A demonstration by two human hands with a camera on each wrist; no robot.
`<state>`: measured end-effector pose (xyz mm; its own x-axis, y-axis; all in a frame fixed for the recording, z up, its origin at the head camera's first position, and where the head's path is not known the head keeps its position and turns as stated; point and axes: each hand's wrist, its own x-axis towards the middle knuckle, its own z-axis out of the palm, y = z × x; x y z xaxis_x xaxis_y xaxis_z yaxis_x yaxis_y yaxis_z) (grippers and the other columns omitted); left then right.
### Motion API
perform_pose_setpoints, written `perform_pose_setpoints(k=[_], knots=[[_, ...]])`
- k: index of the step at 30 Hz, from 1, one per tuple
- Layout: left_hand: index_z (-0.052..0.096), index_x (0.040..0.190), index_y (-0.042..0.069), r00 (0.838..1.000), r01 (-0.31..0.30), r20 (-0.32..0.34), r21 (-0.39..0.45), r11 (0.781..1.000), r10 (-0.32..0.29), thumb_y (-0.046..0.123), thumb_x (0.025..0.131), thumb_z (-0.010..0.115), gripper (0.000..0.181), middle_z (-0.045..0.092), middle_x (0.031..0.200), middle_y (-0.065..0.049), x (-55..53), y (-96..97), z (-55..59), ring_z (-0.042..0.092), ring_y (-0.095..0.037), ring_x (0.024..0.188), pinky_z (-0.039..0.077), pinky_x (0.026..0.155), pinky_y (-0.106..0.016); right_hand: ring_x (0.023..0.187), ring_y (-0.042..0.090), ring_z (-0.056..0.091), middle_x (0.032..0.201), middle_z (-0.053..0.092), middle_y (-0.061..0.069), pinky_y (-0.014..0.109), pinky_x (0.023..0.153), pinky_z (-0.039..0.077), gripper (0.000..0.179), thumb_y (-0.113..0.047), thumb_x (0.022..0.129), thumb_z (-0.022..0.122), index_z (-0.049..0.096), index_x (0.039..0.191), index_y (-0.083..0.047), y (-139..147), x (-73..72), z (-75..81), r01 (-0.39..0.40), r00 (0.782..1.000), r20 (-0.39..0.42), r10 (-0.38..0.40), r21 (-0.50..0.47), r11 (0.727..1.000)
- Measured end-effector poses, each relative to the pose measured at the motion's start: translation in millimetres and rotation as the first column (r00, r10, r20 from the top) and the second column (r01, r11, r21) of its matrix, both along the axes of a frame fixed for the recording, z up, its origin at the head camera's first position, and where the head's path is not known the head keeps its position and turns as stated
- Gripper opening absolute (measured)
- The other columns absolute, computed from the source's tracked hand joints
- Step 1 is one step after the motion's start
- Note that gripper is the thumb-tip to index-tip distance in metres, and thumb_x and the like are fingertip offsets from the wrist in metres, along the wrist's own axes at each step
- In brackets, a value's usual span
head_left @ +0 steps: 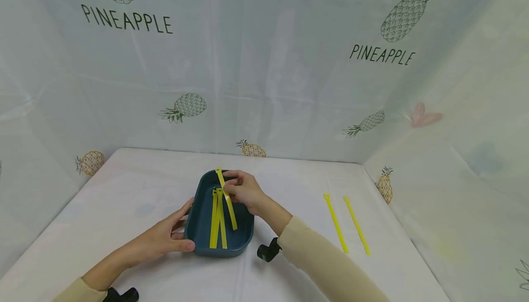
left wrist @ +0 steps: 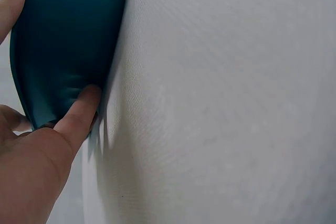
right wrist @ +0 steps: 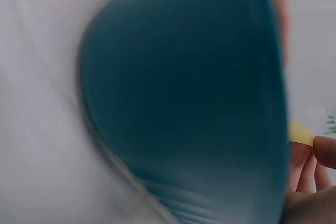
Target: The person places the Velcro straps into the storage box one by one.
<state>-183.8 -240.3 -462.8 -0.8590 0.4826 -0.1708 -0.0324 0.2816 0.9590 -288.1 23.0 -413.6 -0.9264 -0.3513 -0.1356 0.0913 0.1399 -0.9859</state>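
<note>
In the head view my right hand (head_left: 245, 191) is over the far right part of a dark blue plastic box (head_left: 244, 242), pinching a yellow cable tie (head_left: 228, 201), a flat strip with a slotted head. Inside the box, more yellow cable ties (head_left: 214, 224) lie side by side, partly overlapping. My left hand (head_left: 171, 237) holds the box from the left, its thumb at the near corner and fingers along the side wall. The left wrist view shows that thumb (left wrist: 79, 114) pressed against the outer wall. In the right wrist view the box wall hides most of the pinched tie (right wrist: 301, 134).
Two yellow cable ties (head_left: 336, 224) (head_left: 357, 225) lie apart on the white-covered table (head_left: 297, 256), right of the box. Behind the table hangs a pale curtain (head_left: 264, 63) printed with pineapples. A black wrist mount (head_left: 268, 250) sits under the right forearm.
</note>
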Motion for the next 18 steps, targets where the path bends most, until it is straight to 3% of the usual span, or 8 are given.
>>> perform_pose_setpoints(k=[3, 10, 18], knots=[[-0.005, 0.172, 0.027, 1.0, 0.015, 0.0, 0.017, 1.0, -0.015, 0.025, 0.1, 0.078, 0.111, 0.01, 0.173, -0.031, -0.5, 0.3, 0.3, 0.048, -0.048, 0.146, 0.057, 0.104, -0.031, 0.11, 0.037, 0.073, 0.107, 0.069, 0.008, 0.039, 0.088, 0.065, 0.036, -0.004, 0.102, 0.07, 0.068, 0.137, -0.012, -3, 0.5, -5.3, -0.001, 1.0, 0.008, 0.001, 0.003, 1.0], [-0.006, 0.172, 0.025, 0.999, 0.035, -0.016, 0.037, 0.999, -0.034, 0.024, 0.1, 0.078, 0.111, 0.007, 0.173, -0.033, 0.0, -0.3, 2.8, 0.051, -0.048, 0.143, 0.058, 0.102, -0.031, 0.096, 0.021, 0.075, 0.108, 0.068, 0.01, 0.041, 0.088, 0.065, 0.036, -0.003, 0.102, 0.069, 0.066, 0.138, -0.01, -9, 1.3, -16.2, -0.015, 1.0, 0.021, 0.015, 0.018, 1.0], [-0.006, 0.172, 0.025, 0.999, 0.032, -0.013, 0.039, 0.999, -0.031, 0.023, 0.1, 0.078, 0.11, 0.007, 0.174, -0.03, 0.2, -0.9, 0.6, 0.052, -0.046, 0.143, 0.058, 0.102, -0.03, 0.094, 0.019, 0.072, 0.105, 0.066, 0.01, 0.042, 0.087, 0.065, 0.039, 0.001, 0.1, 0.069, 0.064, 0.138, -0.008, -14, 5.5, -24.9, -0.031, 0.999, 0.04, 0.029, 0.035, 0.999]])
